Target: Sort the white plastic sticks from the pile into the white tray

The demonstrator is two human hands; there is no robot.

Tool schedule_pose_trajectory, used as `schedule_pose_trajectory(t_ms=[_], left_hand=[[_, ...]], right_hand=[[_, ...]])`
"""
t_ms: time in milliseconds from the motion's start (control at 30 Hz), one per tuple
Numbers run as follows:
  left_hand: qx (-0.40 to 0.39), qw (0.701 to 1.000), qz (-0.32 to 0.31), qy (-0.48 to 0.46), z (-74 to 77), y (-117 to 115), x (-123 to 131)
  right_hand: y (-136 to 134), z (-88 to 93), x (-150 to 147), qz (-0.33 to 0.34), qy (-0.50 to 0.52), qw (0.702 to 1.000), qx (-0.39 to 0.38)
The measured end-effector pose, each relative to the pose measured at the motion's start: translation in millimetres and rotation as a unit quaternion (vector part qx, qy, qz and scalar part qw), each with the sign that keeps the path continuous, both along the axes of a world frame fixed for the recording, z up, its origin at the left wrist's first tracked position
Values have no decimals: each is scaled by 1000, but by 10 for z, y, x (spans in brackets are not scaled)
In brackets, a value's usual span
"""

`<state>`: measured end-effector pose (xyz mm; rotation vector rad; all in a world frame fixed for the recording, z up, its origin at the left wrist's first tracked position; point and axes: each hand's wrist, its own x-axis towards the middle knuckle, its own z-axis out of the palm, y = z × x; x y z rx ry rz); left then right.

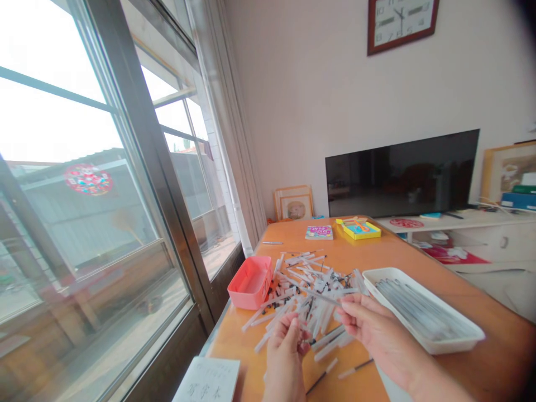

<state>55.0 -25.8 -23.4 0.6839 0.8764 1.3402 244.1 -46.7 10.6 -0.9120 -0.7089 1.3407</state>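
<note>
Between the thumb and fingers of my right hand (365, 321) is a slim grey pen (324, 298), its far end pointing up and left over the pile. My left hand (285, 349) is closed in a pinch just left of it; what its fingers hold, if anything, is too small and blurred to name. Beneath and beyond both hands spreads a loose pile of pen parts (293, 296): translucent barrels, dark-tipped refills and small caps. Right of my right hand, a white tray (456, 347) holds many grey pens (414, 304) lying side by side.
A pink plastic basket (245, 298) stands at the table's left edge. A booklet (207, 382) lies at the near left. Farther back are a colourful book (319, 232) and a yellow box (364, 230). A window (104, 223) borders the left; a television (402, 173) stands behind.
</note>
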Motion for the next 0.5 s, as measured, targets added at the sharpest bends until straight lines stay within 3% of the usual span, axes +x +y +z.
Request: schedule_pose_trajectory(t_ms=[233,400,500], left_hand=[[-22,999,-6,-33,22,-92,0],[-26,999,-13,-23,-51,-87,-11],[-13,999,-30,-11,-88,-86,0]], right_hand=[[-89,78,-96,-25,-31,999,-37],[-375,-244,-25,-11,-40,995,-92],[-517,-473,36,-20,-129,986,-100]])
